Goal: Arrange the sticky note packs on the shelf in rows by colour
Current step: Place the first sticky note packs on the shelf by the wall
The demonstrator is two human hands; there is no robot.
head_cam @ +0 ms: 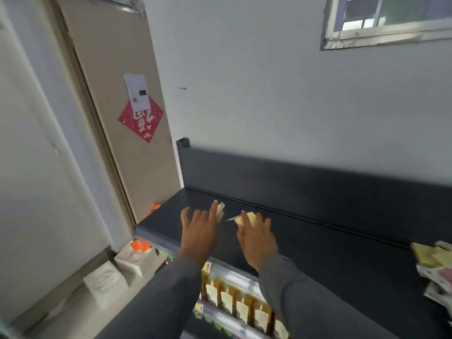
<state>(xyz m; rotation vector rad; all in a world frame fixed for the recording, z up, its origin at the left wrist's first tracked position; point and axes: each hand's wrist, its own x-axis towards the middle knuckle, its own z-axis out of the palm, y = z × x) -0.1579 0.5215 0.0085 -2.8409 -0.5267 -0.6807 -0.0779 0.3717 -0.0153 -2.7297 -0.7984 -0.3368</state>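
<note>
Two yellow packs on dark shelf [318,231]. Upright pack [220,209] against left hand [199,228] fingertip; flat pack [247,218] under right hand [256,237] fingers. Both hands spread, straight fingers, gripping nothing.

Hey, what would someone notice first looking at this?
Two hands: the left hand and right hand each press a pale yellow pack onto the dark shelf top with straight fingers. A red diamond decoration marks the door at left; more packs lie jumbled at the right edge.
</note>
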